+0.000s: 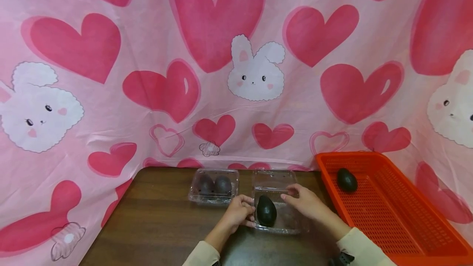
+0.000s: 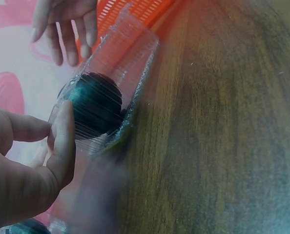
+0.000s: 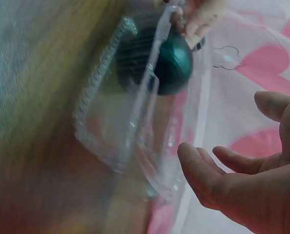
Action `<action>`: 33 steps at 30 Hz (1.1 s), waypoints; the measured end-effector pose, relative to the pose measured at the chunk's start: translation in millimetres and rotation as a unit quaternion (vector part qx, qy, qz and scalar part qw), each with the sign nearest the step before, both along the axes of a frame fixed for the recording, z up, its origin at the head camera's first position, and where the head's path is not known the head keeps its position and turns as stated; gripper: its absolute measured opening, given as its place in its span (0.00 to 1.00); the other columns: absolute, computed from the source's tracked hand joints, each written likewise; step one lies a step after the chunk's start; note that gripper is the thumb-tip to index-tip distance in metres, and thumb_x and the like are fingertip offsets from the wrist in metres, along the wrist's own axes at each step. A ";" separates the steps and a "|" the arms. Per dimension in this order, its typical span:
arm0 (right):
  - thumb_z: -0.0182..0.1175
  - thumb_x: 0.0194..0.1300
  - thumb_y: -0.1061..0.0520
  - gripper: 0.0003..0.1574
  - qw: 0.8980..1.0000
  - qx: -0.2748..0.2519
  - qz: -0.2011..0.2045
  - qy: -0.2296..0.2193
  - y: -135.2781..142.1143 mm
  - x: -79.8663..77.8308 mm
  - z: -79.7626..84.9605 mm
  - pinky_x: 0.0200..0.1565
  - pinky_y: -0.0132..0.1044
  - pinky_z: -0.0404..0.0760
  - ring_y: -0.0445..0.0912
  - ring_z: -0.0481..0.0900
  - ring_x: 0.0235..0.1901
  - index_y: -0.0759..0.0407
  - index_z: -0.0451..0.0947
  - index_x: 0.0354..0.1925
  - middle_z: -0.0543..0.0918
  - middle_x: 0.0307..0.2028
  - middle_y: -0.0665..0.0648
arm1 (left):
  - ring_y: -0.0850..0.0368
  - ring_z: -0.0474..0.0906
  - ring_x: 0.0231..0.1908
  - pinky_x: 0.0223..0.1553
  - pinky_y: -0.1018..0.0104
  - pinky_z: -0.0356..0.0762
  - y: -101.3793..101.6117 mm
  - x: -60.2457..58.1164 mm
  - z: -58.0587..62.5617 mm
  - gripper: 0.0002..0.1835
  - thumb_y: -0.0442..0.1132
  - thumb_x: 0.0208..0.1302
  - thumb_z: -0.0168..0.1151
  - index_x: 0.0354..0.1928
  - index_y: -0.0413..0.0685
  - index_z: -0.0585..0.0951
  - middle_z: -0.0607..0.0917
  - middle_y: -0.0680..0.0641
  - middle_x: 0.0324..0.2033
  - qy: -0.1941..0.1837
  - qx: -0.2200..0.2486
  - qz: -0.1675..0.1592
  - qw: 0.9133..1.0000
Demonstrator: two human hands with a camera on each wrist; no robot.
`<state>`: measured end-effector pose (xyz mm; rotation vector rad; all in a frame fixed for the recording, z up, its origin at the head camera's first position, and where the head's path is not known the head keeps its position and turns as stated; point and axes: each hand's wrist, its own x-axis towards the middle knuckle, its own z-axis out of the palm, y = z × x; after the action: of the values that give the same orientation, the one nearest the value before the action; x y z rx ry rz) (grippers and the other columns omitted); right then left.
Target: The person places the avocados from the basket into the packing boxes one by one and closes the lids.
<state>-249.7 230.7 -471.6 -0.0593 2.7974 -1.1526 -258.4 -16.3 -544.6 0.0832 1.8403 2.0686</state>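
Observation:
A clear plastic clamshell box (image 1: pixel 286 214) with its lid (image 1: pixel 274 179) folded back stands on the table. One dark green avocado (image 1: pixel 266 211) lies in the left half of its base. At the box's left wall, my left hand (image 1: pixel 239 213) pinches the edge between thumb and fingers; the left wrist view shows this hand (image 2: pixel 32 161) beside the avocado (image 2: pixel 97 103). My right hand (image 1: pixel 304 201) hovers by the box's right side with fingers apart and nothing in them. In the right wrist view its fingers (image 3: pixel 196 168) are loosely bent, facing the box wall.
A closed clear box (image 1: pixel 214 186) with two dark avocados stands to the left. On the right, an orange plastic basket (image 1: pixel 384 216) holds one avocado (image 1: pixel 347 180) near its far left corner. A pink heart-patterned cloth (image 1: pixel 221 106) hangs behind the wooden table (image 1: pixel 155 216).

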 end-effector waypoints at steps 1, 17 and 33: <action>0.69 0.65 0.40 0.38 1.000 0.000 0.000 -0.002 2.3 0.4 3.4 0.56 0.56 0.86 0.57 0.84 0.52 0.66 0.77 0.61 0.86 0.52 0.62 | 0.58 0.74 0.20 0.20 0.65 0.87 0.1 0.2 0.1 0.15 0.23 0.65 0.57 0.53 0.28 0.71 0.75 0.47 0.26 0.000 -0.001 0.000 1.000; 0.64 0.71 0.41 0.41 0.999 -0.011 0.013 0.034 43.4 -1.3 45.4 0.53 0.54 0.89 0.63 0.83 0.54 0.68 0.69 0.67 0.78 0.62 0.73 | 0.58 0.74 0.20 0.20 0.64 0.87 1.6 -0.1 -0.1 0.16 0.23 0.64 0.57 0.53 0.28 0.70 0.76 0.47 0.27 0.002 -0.005 -0.002 1.000; 0.55 0.75 0.34 0.46 0.997 -0.019 -0.024 0.074 93.8 -17.5 62.8 0.60 0.63 0.82 0.70 0.74 0.63 0.64 0.61 0.74 0.69 0.70 0.73 | 0.57 0.74 0.20 0.21 0.63 0.88 0.8 -0.3 -0.9 0.15 0.23 0.65 0.57 0.53 0.28 0.70 0.75 0.47 0.27 0.004 -0.006 0.002 1.000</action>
<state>-267.2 324.5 -408.8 -0.0855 2.9205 -1.2622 -258.7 -15.5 -545.5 0.0843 1.8600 2.0626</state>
